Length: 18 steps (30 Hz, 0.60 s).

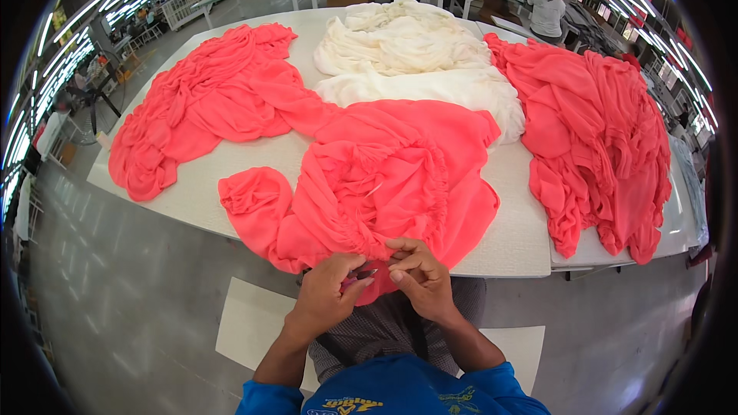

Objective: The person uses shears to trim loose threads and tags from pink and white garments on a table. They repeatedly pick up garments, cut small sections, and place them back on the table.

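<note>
A coral-pink garment with gathered seams (pixel 398 167) lies spread over the table edge in front of me, its near part hanging down towards my lap. My left hand (pixel 331 294) holds a small pair of thread snips (pixel 360 272), metal blades pointing right, close to the garment's near edge. Just to the right, my right hand (pixel 420 279) pinches the garment's near edge with its fingers bent; whether it also holds a thread is too small to tell.
On the white table (pixel 513 242) lie a coral heap (pixel 213 98) at left, cream fabric (pixel 409 46) behind the garment and a larger coral heap (pixel 594 138) at right. A thread cone (pixel 104 140) stands at the left edge. People and tables are farther back.
</note>
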Available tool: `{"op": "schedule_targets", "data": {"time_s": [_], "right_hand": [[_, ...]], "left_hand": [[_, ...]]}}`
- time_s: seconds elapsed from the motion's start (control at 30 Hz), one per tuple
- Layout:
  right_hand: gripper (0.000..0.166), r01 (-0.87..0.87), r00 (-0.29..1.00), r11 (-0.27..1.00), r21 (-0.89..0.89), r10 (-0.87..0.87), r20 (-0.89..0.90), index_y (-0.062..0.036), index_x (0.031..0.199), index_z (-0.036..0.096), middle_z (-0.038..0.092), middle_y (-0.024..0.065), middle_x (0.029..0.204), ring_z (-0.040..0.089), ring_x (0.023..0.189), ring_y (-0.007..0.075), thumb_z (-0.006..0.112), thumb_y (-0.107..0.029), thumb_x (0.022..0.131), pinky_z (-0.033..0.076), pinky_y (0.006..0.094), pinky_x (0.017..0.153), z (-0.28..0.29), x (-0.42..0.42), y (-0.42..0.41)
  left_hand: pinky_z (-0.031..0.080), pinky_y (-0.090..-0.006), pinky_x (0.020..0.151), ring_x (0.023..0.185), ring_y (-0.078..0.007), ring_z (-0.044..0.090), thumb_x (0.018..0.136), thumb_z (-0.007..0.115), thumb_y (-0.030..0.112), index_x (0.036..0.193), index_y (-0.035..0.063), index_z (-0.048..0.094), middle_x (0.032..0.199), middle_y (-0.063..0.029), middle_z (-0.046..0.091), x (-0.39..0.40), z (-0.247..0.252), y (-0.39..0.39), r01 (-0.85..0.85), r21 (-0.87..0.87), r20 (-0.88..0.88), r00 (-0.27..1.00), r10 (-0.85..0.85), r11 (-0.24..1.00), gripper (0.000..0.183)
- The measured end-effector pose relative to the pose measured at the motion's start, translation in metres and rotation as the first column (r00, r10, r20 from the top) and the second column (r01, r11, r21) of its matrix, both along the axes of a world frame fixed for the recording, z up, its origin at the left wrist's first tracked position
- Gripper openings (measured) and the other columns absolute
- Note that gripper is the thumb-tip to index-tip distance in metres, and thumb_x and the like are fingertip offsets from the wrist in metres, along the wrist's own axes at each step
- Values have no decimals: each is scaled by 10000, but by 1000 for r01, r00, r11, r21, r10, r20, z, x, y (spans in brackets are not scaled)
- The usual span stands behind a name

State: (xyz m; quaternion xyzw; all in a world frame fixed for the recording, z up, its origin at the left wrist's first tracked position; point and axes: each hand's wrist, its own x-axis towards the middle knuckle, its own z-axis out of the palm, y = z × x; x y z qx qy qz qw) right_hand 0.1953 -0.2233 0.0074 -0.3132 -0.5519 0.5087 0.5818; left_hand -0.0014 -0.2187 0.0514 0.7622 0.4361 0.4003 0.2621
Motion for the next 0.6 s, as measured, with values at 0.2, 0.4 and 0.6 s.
{"op": "schedule_targets", "data": {"time_s": [0.2,0.4,0.6], "right_hand": [[85,-11,1000,1000,-13,10,-15,-35,967,641,511,167,1313,526,1157,202,673,-49,890,415,347,1007,4,0,-2],[93,-56,998,997,51,56,18,-16,1004,618,464,173,1343,523,1213,250,633,-19,912,421,396,1037,2,1,-2],[88,-46,999,997,57,46,10,-21,996,623,464,177,1346,528,1197,234,638,-19,908,421,374,1028,7,-1,-3]], "left_hand": [[565,-323,665,786,-288,701,668,820,-7,927,-30,661,886,-184,689,13,-16,0,-67,283,47,997,56,957,305],[571,-314,662,777,-282,711,664,811,-33,909,-37,678,863,-189,697,17,-17,1,-108,310,85,993,85,945,278],[571,-306,664,771,-277,715,686,793,-53,895,-42,682,855,-190,702,20,-18,2,-118,303,109,990,89,946,237]]}}
